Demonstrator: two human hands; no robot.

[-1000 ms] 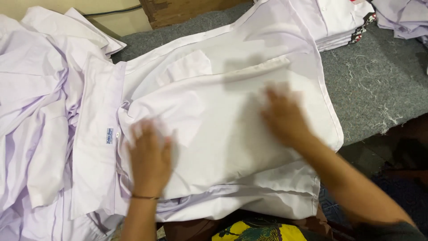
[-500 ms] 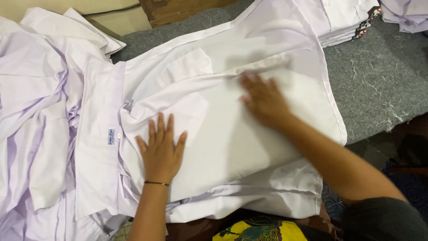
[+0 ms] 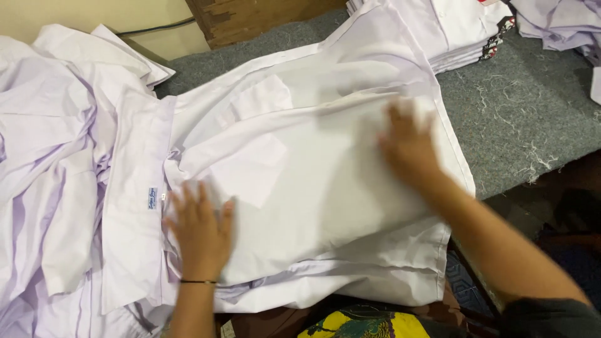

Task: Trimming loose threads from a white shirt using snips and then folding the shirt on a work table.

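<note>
Pale lilac shirt (image 3: 313, 188) spread flat across grey felt table (image 3: 519, 131), collar (image 3: 134, 200) to the left, hem at the right near the table's edge. Left hand (image 3: 199, 235) pressed palm-down on the shirt's near-left part, just right of the collar – fingers (image 3: 188, 203) spread, flat, grasping nothing. Thin dark band (image 3: 198, 281) around that wrist. Right hand (image 3: 410, 150) laid on the shirt's far-right part, close to the hem – blurred, fingers seemingly open and flat on the cloth, nothing clenched in it. Chest pocket (image 3: 250, 169) visible between the two hands, nearer the left one. Small label (image 3: 153, 198) stitched inside the collar, beside a tiny size tag.

More shirts of the same colour underneath, their edges showing along the near side. Rumpled heap of lilac shirts (image 3: 56, 156) to the left, touching the collar and reaching the frame's edge. Stack of folded shirts (image 3: 457, 28) at the far right of the table, well apart from both hands. Further crumpled cloth (image 3: 563, 25) at the top right corner. Loose threads (image 3: 513, 119) scattered over the bare felt. Wooden crate (image 3: 250, 19) at the back, dark cable (image 3: 156, 26) running along a cream wall. Yellow patterned fabric (image 3: 363, 322) at the bottom edge, below the table.
</note>
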